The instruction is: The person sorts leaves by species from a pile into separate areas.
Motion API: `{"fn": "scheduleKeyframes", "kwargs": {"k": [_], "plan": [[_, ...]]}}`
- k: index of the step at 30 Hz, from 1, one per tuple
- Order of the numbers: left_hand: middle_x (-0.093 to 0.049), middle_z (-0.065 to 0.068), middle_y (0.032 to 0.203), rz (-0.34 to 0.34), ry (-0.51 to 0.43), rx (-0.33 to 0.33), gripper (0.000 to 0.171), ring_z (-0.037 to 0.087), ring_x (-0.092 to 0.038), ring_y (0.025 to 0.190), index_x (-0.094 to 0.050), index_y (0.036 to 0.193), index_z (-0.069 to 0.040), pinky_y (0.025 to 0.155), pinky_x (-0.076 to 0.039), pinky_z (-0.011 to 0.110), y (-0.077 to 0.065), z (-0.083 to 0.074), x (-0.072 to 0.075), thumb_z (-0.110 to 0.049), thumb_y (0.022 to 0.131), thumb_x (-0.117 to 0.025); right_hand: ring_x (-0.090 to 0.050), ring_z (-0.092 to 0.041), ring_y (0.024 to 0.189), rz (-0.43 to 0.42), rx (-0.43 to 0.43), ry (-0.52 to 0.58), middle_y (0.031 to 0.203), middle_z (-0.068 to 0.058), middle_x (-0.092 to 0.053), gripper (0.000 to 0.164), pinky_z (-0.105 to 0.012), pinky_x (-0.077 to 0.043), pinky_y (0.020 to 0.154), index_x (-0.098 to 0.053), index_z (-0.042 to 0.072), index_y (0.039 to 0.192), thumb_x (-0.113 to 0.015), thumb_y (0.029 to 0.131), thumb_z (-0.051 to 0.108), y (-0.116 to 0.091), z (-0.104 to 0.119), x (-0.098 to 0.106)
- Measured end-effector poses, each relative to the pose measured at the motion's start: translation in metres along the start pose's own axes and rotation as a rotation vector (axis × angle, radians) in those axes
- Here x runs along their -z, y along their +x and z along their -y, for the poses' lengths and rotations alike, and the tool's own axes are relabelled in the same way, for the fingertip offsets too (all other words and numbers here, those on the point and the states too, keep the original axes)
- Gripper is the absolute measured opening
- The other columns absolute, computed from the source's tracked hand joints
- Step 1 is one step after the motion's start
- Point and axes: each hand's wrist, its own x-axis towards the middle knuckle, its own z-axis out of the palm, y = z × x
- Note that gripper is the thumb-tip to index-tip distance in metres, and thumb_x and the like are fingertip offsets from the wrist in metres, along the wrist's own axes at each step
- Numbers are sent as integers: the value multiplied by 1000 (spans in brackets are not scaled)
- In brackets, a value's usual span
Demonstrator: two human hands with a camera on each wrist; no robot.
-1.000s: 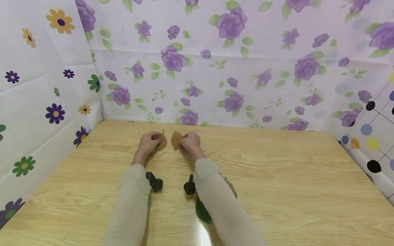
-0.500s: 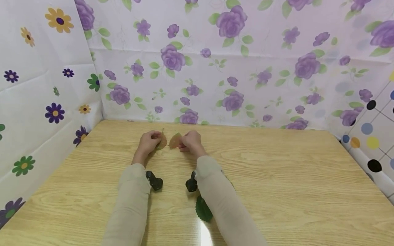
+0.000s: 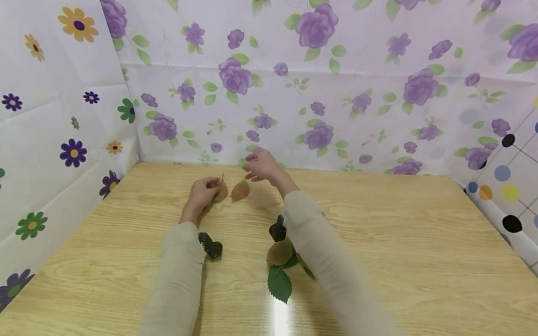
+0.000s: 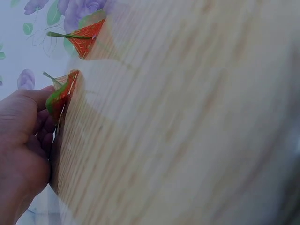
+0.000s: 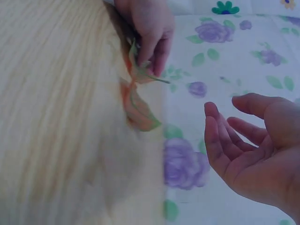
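Note:
At the far left part of the table, my left hand [image 3: 202, 191] pinches the edge of an orange-and-green leaf [image 3: 222, 192] lying on the wood. In the left wrist view this leaf [image 4: 61, 96] looks curled, with its stem sticking up by the thumb. Just to its right lies a second orange leaf [image 3: 240, 191], which no hand touches. My right hand [image 3: 261, 167] is raised above and to the right of that leaf. The right wrist view shows the right hand [image 5: 253, 145] with loosely bent fingers and nothing between them.
A brownish leaf [image 3: 279, 252] and a dark green serrated leaf [image 3: 279, 283] lie nearer on the table [image 3: 399, 242], with more leaves partly hidden by the right sleeve [image 3: 323, 252]. Flowered cloth [image 3: 357, 70] stands behind the table. Black wrist cameras hang at both cuffs.
My right hand turned the right-hand orange leaf, let it go, and lifted up and back from it. Its sleeve now uncovers the brownish leaf. The left hand has stayed put.

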Motion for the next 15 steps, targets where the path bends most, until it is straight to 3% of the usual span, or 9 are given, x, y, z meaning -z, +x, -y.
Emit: {"fn": "scheduleKeyframes", "kwargs": {"k": [8,15], "plan": [[-49,25,135,46,-152,45,39,34,-44,125,-46,138,7,104,-38,40,1,2,10,-8,102,-46,-67,-27,90,68,146,-203,117,-19,-64,39,-33,-56,78,-53,-1,132,-57,96,11,-10,24,21],[-44,24,141,72,-201,66,41,35,-38,133,-43,141,6,110,-32,41,0,2,16,-12,104,-42,-65,-18,93,110,294,-450,108,-10,-68,32,-27,-53,76,-60,2,126,-56,97,15,-31,22,26]]}}
